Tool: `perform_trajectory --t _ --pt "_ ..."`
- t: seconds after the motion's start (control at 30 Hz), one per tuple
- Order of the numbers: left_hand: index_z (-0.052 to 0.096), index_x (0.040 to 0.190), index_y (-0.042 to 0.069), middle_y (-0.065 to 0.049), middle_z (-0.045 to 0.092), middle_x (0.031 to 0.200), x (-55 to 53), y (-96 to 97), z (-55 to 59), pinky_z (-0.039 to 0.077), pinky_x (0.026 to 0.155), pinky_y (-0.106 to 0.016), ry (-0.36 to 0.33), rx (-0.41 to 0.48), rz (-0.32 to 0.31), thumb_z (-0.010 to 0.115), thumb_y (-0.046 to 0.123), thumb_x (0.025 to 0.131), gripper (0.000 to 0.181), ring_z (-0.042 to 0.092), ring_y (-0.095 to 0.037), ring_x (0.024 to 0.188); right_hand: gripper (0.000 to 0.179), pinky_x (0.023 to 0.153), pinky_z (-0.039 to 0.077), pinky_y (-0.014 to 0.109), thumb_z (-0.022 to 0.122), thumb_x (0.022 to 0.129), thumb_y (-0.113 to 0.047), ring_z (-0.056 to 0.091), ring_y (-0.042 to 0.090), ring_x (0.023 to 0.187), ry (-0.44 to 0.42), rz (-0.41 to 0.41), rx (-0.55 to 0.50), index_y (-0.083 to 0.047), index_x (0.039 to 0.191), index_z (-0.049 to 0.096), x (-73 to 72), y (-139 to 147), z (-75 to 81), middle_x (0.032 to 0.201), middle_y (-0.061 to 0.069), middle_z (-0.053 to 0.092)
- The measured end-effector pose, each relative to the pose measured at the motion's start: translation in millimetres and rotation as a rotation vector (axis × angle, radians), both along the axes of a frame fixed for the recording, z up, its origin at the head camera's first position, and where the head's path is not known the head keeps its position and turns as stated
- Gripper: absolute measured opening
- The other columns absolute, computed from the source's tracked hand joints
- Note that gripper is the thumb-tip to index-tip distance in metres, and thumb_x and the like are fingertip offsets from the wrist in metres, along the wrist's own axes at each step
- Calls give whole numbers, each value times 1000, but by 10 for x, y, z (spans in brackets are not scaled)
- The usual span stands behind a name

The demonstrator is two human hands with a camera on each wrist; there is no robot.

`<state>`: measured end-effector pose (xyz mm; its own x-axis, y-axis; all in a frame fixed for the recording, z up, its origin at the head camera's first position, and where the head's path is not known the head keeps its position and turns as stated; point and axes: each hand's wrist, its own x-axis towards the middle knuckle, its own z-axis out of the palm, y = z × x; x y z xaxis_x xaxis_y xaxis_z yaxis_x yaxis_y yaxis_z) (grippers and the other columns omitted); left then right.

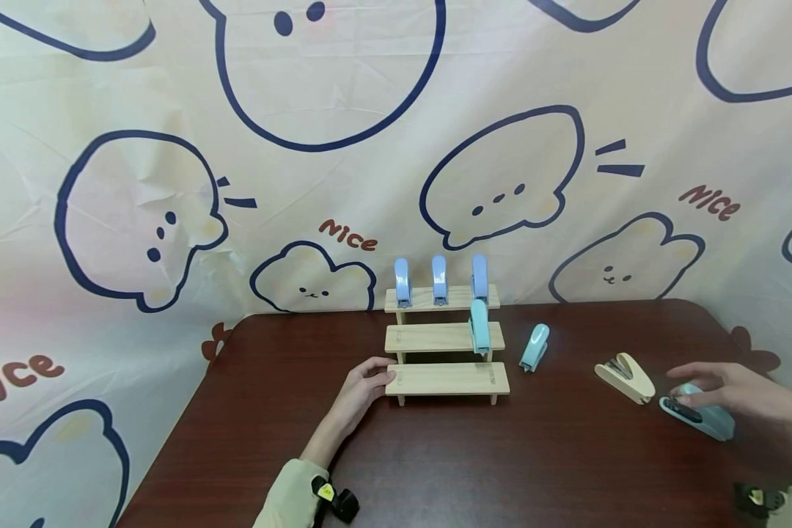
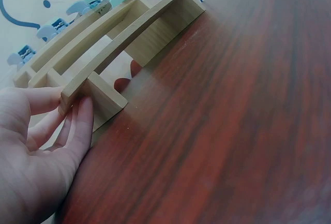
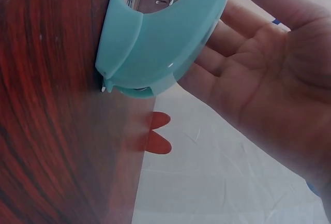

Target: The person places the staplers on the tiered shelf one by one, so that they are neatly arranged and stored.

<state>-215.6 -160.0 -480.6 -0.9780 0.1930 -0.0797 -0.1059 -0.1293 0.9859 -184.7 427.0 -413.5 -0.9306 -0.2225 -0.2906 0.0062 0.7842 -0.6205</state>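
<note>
- I see the teal stapler (image 1: 711, 422) at the right of the dark tabletop (image 1: 567, 455), under the right hand (image 1: 739, 392) and touching the wood, its metal inner parts showing.
- I have that hand's thumb and fingers pinching the stapler from either side; my right wrist view shows the fingers reaching behind its shell.
- Just beside it, on the side toward the rack, I see a cream stapler (image 1: 627, 378) lying on the tabletop.
- Farther toward the middle, I find a light-blue stapler (image 1: 534, 348) on the tabletop, near the wooden rack (image 1: 449, 379) but apart from it.
- The rack rises in three steps. On its middle tier (image 1: 429, 338) I see a turquoise stapler (image 1: 479, 327) upright near the right end.
- On the top tier (image 1: 419, 299) I count three periwinkle staplers (image 1: 439, 280) standing upright in a row, spaced apart.
- At the rack's left end I have the left hand (image 1: 363, 389) pinching the lowest board between thumb and fingers.
- On the left sleeve (image 1: 293, 484) I see a black wrist camera (image 1: 345, 504).
- Behind everything I see a pale curtain (image 1: 383, 183) printed with blue-outlined animals and "Nice".
</note>
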Motion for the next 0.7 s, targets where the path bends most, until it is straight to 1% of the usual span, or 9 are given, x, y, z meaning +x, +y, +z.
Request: perform_trajectory --t 0.17,0.3,0.5,0.6,0.7 --pt "57 130 -11 -15 62 119 0 -6 10 54 85 -30 4 -11 -4 65 8 100 37 64 -18 100 58 84 49 68 67 101 -27 49 63 119 22 35 49 18 135 52 -15 14 -6 132 41 55" --pt "57 131 -11 -15 61 119 0 -10 9 54 85 -30 3 -15 -5 65 8 100 37 64 -18 100 57 84 48 70 69 100 -26 43 69 122 24 41 69 16 135 53 -28 29 -32 133 42 53" --pt "58 130 -11 -15 62 118 3 -9 7 54 85 -30 1 -10 -3 65 7 100 36 64 -19 100 59 84 49 70 69 100 -29 44 67 122 21 22 79 16 134 54 -47 56 -69 132 42 54" --pt "58 130 -11 -14 62 117 3 -9 7 54 85 -30 -4 -6 -1 65 7 100 36 64 -19 100 61 83 50 68 69 100 -29 46 65 121 2 18 63 18 135 52 -37 88 -80 132 42 54" --pt "58 130 -10 -14 62 117 0 -10 6 54 85 -30 -7 -8 3 65 6 100 36 64 -19 100 62 83 52 65 69 100 -27 52 61 118 -14 14 45 19 136 50 -30 115 -86 131 41 56"
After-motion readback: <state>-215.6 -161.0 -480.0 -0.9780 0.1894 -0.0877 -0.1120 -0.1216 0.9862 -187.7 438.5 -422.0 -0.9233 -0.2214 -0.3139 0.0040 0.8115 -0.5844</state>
